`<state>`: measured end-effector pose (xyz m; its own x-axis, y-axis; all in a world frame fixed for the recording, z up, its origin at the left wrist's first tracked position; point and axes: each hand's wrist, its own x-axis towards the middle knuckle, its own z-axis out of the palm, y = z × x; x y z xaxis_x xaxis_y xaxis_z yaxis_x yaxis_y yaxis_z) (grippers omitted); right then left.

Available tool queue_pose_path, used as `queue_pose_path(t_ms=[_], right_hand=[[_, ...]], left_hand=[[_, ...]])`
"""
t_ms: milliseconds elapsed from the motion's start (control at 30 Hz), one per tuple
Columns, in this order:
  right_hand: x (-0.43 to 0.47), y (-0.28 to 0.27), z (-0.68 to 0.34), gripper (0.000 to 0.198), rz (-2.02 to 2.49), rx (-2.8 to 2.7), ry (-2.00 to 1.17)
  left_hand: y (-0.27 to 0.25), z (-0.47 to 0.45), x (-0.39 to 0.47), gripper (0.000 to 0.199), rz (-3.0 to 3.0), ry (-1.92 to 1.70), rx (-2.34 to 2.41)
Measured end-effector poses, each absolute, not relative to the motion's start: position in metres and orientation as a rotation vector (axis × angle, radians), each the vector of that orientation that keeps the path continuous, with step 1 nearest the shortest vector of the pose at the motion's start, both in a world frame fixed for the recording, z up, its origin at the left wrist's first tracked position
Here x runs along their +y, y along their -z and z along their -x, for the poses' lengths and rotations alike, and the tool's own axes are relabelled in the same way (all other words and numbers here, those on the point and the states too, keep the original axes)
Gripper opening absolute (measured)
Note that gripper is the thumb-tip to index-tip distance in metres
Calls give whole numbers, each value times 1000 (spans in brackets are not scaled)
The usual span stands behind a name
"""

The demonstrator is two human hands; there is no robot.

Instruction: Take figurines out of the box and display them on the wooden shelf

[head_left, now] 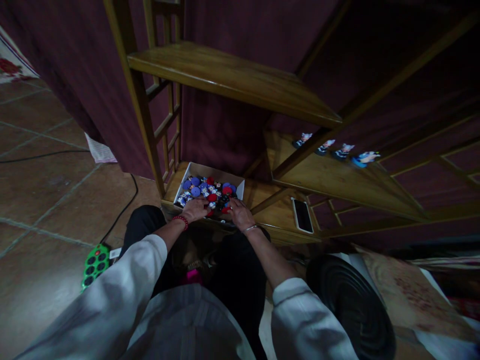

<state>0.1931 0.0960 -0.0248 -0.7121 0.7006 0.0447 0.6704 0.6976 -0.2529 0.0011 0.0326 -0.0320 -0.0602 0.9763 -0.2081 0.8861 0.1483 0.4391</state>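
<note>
A shallow white cardboard box stands on the lowest wooden shelf, full of small figurines with round blue, red and black bases. My left hand, a red bead bracelet at its wrist, reaches over the near left part of the box. Its fingers are loosely apart among the figurines. Over the near right corner is my right hand, with a silver bangle on the wrist. Its fingers stretch down onto figurines with dark and red bases. The fingertips of both hands are partly hidden, and I see nothing lifted in either.
Several figurines stand in a row on a higher shelf to the right. A phone lies right of the box. An upper shelf board overhangs it. A green power strip and a black round stool flank me.
</note>
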Motion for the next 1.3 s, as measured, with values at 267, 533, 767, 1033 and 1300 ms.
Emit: queue_pose_path(t_ms=[267, 533, 767, 1033, 1300], right_hand=[[72, 35, -201, 21, 1030, -2743, -352], [77, 32, -193, 21, 1199, -2768, -314], [79, 28, -182, 33, 1293, -2886, -349], [81, 31, -185, 43, 1201, -2843, -492], [83, 34, -186, 49, 1167, -2778, -593]], left_hand=[[36, 1, 34, 31, -1808, -285, 1963], [39, 2, 34, 32, -1834, -306, 1963], [38, 3, 31, 32, -1891, -335, 1892], [34, 1, 31, 30, -1878, -313, 1913], [31, -1, 36, 30, -1947, -284, 1899]])
